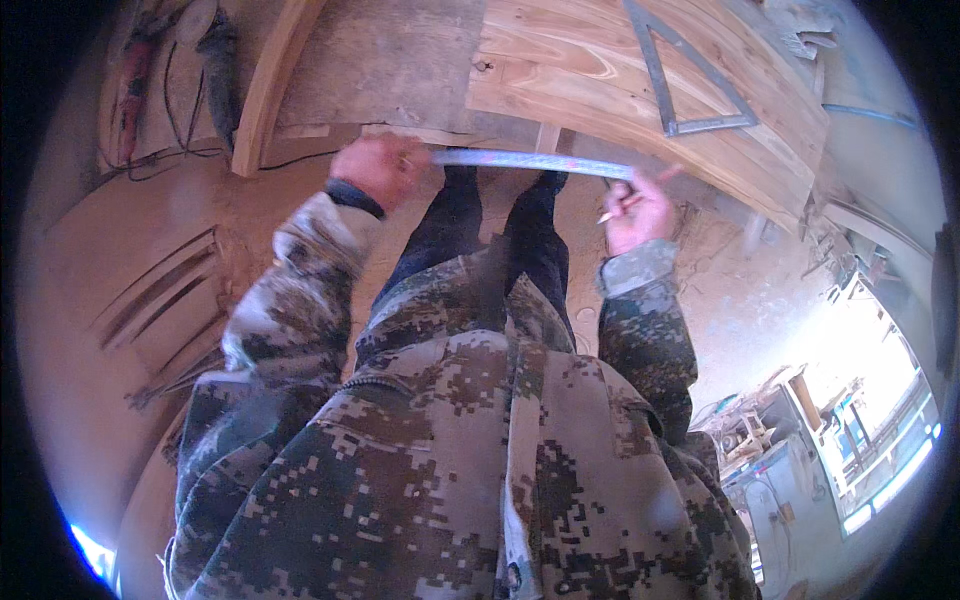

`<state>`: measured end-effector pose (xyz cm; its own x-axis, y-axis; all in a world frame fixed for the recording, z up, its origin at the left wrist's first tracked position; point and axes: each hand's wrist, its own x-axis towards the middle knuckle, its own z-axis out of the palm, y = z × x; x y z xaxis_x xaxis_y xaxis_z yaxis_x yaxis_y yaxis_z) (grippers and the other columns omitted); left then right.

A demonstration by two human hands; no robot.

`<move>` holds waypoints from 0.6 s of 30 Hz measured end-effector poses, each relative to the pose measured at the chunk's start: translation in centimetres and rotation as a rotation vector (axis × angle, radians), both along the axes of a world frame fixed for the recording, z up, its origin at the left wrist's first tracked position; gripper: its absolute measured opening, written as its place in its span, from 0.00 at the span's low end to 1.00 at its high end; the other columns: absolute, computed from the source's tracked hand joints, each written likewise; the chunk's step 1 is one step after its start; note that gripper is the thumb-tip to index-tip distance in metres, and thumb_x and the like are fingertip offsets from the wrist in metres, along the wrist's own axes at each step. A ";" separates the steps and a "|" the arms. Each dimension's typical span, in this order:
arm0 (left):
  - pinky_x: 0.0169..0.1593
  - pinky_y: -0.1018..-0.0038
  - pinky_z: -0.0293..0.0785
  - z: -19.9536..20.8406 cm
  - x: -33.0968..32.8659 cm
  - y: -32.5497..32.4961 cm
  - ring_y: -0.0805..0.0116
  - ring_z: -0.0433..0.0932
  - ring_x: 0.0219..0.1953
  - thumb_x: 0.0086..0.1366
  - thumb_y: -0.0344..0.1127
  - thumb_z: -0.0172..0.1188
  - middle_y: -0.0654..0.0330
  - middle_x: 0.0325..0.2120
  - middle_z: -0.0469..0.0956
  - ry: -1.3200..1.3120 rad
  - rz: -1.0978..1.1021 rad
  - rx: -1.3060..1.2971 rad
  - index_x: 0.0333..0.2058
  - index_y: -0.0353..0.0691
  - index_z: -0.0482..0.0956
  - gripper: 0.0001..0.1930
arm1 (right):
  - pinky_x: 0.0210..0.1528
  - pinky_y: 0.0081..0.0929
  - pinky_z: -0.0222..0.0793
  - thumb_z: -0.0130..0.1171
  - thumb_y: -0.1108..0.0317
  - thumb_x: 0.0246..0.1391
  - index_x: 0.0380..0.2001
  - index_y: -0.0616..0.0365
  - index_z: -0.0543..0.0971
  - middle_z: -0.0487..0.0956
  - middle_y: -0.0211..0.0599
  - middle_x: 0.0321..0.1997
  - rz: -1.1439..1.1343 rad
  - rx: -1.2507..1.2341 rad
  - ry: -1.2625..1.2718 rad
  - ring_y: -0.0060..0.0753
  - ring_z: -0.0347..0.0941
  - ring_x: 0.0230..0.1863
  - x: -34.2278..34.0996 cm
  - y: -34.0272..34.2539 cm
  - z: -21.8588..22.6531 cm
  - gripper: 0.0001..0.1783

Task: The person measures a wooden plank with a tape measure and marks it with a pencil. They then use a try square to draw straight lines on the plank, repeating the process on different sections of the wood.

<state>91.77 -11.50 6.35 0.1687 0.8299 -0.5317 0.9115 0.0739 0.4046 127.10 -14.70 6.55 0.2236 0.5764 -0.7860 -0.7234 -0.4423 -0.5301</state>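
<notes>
A pale bluish measuring tape blade [530, 160] is stretched in a slight bow between my two hands, in front of my legs. My left hand [378, 170], a bit blurred and with a dark band at the wrist, is closed around its left end. At the other end, my right hand [642, 215] pinches the blade. A thin pencil [605, 218] also sticks out from between my right fingers, its pale tip pointing left. Whether a tape case is inside either hand cannot be made out.
Just beyond my hands a workbench holds a wooden panel [560, 75] with a metal triangle square [712, 125] on it. An upright board [270, 85] stands at left, near power tools with cords [133, 95]. Wood strips [165, 285] lie at the left on the dusty floor.
</notes>
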 end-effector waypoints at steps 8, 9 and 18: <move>0.42 0.62 0.79 -3.4 -3.3 5.6 0.51 0.83 0.36 0.58 0.53 0.65 0.52 0.32 0.84 -0.115 0.053 0.059 0.35 0.46 0.88 0.17 | 0.16 0.21 0.56 0.60 0.67 0.61 0.35 0.52 0.73 0.75 0.33 0.25 -0.094 -0.047 -0.123 0.24 0.68 0.21 -0.3 2.0 -1.6 0.05; 0.42 0.62 0.79 -3.4 -3.0 5.8 0.52 0.83 0.36 0.58 0.53 0.65 0.52 0.32 0.84 -0.122 0.042 0.085 0.35 0.47 0.88 0.17 | 0.15 0.21 0.55 0.60 0.67 0.61 0.35 0.52 0.74 0.76 0.33 0.24 -0.070 -0.071 -0.167 0.25 0.68 0.20 -1.0 2.2 -1.7 0.05; 0.42 0.63 0.79 -3.0 -3.7 7.0 0.54 0.83 0.36 0.58 0.52 0.66 0.52 0.32 0.85 -0.150 0.021 -0.009 0.36 0.47 0.88 0.16 | 0.11 0.18 0.53 0.61 0.64 0.59 0.28 0.56 0.75 0.75 0.32 0.19 0.112 -0.222 -0.284 0.21 0.66 0.13 -3.7 2.7 -1.8 0.09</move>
